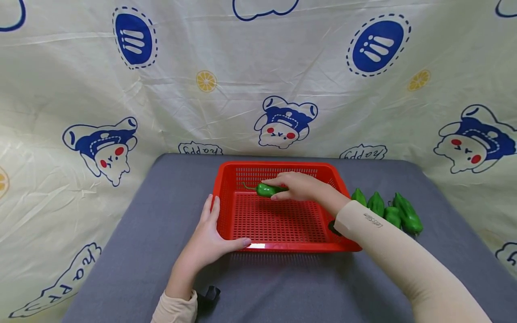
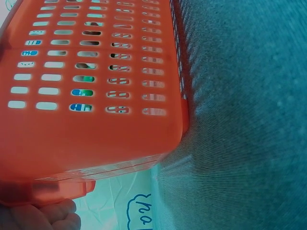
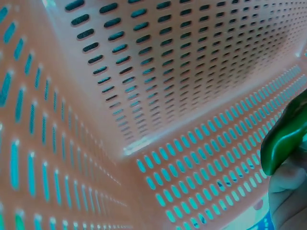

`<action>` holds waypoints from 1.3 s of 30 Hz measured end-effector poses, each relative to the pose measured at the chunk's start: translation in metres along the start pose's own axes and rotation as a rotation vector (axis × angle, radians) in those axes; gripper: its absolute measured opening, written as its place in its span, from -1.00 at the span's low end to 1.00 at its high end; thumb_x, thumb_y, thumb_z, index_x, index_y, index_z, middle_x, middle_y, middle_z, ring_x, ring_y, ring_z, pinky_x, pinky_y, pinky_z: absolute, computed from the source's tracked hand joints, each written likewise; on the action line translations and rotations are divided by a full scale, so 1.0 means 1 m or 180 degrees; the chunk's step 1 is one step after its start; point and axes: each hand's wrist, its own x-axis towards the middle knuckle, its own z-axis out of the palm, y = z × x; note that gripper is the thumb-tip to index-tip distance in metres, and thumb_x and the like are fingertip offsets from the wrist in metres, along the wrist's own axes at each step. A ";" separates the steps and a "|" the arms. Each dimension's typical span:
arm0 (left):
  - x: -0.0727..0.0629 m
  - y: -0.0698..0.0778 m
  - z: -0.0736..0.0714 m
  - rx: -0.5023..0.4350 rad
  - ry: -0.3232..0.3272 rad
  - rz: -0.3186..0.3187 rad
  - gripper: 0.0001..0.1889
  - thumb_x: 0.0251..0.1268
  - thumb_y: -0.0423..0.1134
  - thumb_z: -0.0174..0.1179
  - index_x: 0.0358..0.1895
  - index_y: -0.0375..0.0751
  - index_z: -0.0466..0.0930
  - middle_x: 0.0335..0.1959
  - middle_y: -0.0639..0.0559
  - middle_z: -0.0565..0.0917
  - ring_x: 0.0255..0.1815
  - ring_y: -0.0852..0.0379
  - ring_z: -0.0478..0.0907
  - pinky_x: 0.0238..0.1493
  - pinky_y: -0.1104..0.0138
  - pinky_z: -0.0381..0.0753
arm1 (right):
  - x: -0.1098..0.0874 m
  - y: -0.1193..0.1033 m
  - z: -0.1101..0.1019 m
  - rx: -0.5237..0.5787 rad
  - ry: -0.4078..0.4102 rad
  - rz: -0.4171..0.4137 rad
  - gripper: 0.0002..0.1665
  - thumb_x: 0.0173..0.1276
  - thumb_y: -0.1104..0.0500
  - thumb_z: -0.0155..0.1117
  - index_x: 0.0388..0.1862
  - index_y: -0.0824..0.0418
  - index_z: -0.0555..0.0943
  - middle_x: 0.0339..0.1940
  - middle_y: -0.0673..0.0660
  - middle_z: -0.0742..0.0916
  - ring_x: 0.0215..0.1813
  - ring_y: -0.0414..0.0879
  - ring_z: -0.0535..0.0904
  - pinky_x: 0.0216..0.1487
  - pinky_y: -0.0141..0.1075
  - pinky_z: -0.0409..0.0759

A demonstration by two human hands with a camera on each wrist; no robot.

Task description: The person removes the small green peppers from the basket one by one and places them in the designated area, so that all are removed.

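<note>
A red perforated plastic basket (image 1: pixel 278 246) stands on the grey table. My right hand (image 1: pixel 300 186) reaches over it and grips a green pepper (image 1: pixel 266 190), its thin stem pointing left. In the right wrist view, part of that pepper (image 3: pixel 285 136) shows against the fingers, with the basket's slotted walls beside it. At the basket's front left corner, my left hand (image 1: pixel 208 240) rests on the rim, thumb along the front edge and fingers on the left side. The left wrist view shows the basket's outer wall (image 2: pixel 96 139) and a few fingertips at its rim.
Several green peppers (image 1: pixel 407 214) lie on the table to the right of the basket, partly behind the right forearm. A printed cloth (image 1: pixel 234 112) hangs behind and beside the grey table (image 1: pixel 161 215).
</note>
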 end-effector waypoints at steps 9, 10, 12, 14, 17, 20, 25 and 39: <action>-0.001 0.000 0.001 -0.0018 0.0018 0.0008 0.40 -0.25 0.35 0.50 0.63 0.14 -0.30 0.64 0.21 -0.36 0.62 -0.14 -0.09 0.34 -0.14 0.44 | -0.014 -0.005 -0.008 -0.0185 0.0199 -0.0031 -0.26 0.36 -0.18 0.30 0.49 -0.25 0.34 -0.02 -0.02 0.65 -0.04 -0.12 0.51 -0.04 -0.22 0.55; -0.001 0.000 0.001 -0.0016 0.0017 0.0006 0.40 -0.25 0.35 0.50 0.63 0.13 -0.30 0.64 0.20 -0.36 0.62 -0.14 -0.08 0.34 -0.14 0.44 | -0.016 -0.004 -0.009 -0.0200 0.0224 -0.0021 -0.26 0.36 -0.18 0.30 0.50 -0.26 0.33 -0.04 -0.02 0.64 -0.06 -0.12 0.51 -0.07 -0.25 0.53; -0.001 0.000 0.000 -0.0005 0.0013 -0.0001 0.41 -0.26 0.36 0.49 0.63 0.12 -0.30 0.64 0.21 -0.36 0.62 -0.14 -0.09 0.35 -0.14 0.43 | -0.020 -0.004 -0.014 -0.0218 0.0292 -0.0029 -0.26 0.37 -0.18 0.28 0.51 -0.25 0.32 -0.06 -0.02 0.63 -0.09 -0.12 0.50 -0.13 -0.27 0.51; -0.001 0.000 0.000 0.0003 0.0011 -0.0011 0.41 -0.26 0.36 0.50 0.63 0.13 -0.29 0.64 0.24 -0.37 0.62 -0.14 -0.08 0.35 -0.14 0.43 | -0.025 -0.004 -0.019 -0.0211 0.0367 -0.0040 -0.26 0.39 -0.16 0.27 0.51 -0.23 0.31 -0.06 -0.02 0.63 -0.11 -0.13 0.50 -0.15 -0.29 0.50; -0.001 0.000 0.000 0.0017 0.0014 -0.0016 0.40 -0.26 0.36 0.50 0.63 0.12 -0.28 0.63 0.26 -0.37 0.62 -0.14 -0.08 0.35 -0.13 0.43 | -0.031 -0.005 -0.028 -0.0155 0.0482 -0.0023 -0.27 0.40 -0.14 0.26 0.52 -0.23 0.30 -0.05 0.00 0.63 -0.14 -0.12 0.49 -0.19 -0.27 0.48; -0.001 0.000 -0.001 0.0000 0.0019 -0.0011 0.40 -0.26 0.34 0.51 0.63 0.12 -0.28 0.63 0.26 -0.36 0.62 -0.14 -0.07 0.33 -0.12 0.46 | -0.036 -0.005 -0.036 -0.0136 0.0542 0.0017 -0.26 0.41 -0.15 0.26 0.52 -0.26 0.28 0.00 0.02 0.62 -0.13 -0.10 0.50 -0.18 -0.26 0.48; -0.001 -0.002 0.000 -0.0022 0.0019 -0.0011 0.38 -0.23 0.29 0.52 0.63 0.11 -0.28 0.64 0.25 -0.35 0.61 -0.13 -0.06 0.31 -0.11 0.49 | -0.045 0.001 -0.045 -0.0037 0.0544 0.0158 -0.25 0.39 -0.19 0.25 0.52 -0.32 0.25 -0.04 0.05 0.61 -0.11 -0.07 0.50 -0.16 -0.26 0.50; -0.001 0.001 0.002 0.0061 0.0034 0.0045 0.37 -0.19 0.27 0.52 0.63 0.08 -0.29 0.65 0.19 -0.35 0.62 -0.17 -0.08 0.37 -0.16 0.39 | -0.086 0.047 -0.069 0.0302 0.0814 0.0759 -0.18 0.42 -0.22 0.20 0.58 -0.21 0.17 0.44 0.28 0.46 0.32 0.22 0.46 0.23 0.28 0.47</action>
